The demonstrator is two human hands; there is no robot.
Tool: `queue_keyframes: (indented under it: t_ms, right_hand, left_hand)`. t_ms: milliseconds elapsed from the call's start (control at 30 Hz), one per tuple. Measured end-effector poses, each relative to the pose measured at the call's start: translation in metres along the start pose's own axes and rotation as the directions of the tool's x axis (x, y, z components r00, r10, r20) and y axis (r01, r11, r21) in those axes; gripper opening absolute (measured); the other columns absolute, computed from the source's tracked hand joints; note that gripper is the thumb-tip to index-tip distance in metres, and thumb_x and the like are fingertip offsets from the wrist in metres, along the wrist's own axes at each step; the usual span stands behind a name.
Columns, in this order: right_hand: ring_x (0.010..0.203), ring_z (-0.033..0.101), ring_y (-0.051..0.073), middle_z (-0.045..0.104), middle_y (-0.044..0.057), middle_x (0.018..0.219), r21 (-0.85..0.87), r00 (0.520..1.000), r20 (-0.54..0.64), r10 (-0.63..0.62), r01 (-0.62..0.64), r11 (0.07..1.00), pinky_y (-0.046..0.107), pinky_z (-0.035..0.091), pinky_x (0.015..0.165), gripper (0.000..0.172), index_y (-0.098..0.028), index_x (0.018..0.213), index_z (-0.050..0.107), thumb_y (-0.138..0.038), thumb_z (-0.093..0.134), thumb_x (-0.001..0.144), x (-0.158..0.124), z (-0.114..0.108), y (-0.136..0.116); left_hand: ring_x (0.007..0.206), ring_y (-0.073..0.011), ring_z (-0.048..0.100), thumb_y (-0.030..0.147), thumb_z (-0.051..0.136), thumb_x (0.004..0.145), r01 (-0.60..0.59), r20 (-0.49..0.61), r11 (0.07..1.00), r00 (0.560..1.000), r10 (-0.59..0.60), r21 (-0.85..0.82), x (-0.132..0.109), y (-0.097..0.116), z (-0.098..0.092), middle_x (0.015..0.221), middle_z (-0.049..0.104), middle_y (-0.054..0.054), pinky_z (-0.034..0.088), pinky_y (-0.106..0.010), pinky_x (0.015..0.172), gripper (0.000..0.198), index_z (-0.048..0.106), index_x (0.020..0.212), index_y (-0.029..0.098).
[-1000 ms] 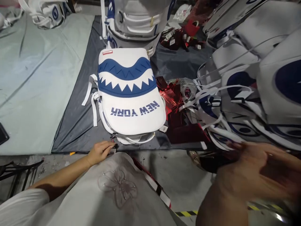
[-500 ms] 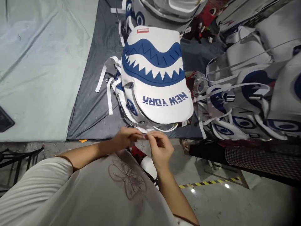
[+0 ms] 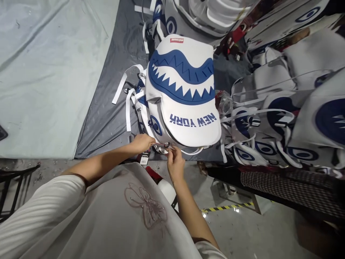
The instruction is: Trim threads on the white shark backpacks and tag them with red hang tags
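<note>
A white backpack [image 3: 185, 84] with a blue toothed-mouth design and "NEW YORK" lettering lies in front of me, its lettered side nearest. At its near edge my left hand [image 3: 143, 143] pinches one end of a thin cord [image 3: 159, 144]. A dark hang tag [image 3: 145, 158] with a white barcode label hangs just below that hand. My right hand [image 3: 175, 162] is closed, its thumb and fingertips at the cord's other end, close to the backpack's white loop [image 3: 193, 151]. Small details between the fingertips are hard to make out.
Several similar white and blue backpacks [image 3: 272, 86] crowd the right side, and another bag [image 3: 185, 27] stands behind. Dark grey sheeting [image 3: 107, 111] covers the table beside a pale sheet [image 3: 51, 79]. White straps [image 3: 128, 111] trail left. Below right lies checked fabric [image 3: 280, 190].
My hands have moved forward and apart to the backpack's near edge, with the cord now stretched between them. The hang tag has come into sight under my left hand. The view has shifted slightly.
</note>
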State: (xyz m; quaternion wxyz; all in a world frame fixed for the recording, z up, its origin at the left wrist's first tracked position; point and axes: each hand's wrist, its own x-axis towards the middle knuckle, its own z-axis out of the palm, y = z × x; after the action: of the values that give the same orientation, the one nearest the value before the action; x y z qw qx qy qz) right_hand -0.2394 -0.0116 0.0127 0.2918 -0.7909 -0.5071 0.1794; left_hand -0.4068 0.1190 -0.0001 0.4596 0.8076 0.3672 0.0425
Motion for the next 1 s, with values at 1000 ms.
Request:
queue_keyframes:
  t_ms: [1000]
  right_hand:
    - [0.063, 0.061, 0.015, 0.068, 0.003, 0.074, 0.622, 0.977, 0.148, 0.151, -0.211, 0.754, 0.023, 0.043, 0.048, 0.036, -0.020, 0.083, 0.070, -0.055, 0.062, 0.081, 0.024, 0.003, -0.022]
  left_hand:
    - [0.109, -0.0265, 0.062, 0.029, 0.055, 0.091, -0.417, -0.383, 0.909, 0.835, 0.394, 0.026, -0.013, -0.011, 0.012, 0.112, 0.072, -0.010, 0.048, -0.041, 0.094, 0.020, 0.074, 0.090, 0.023]
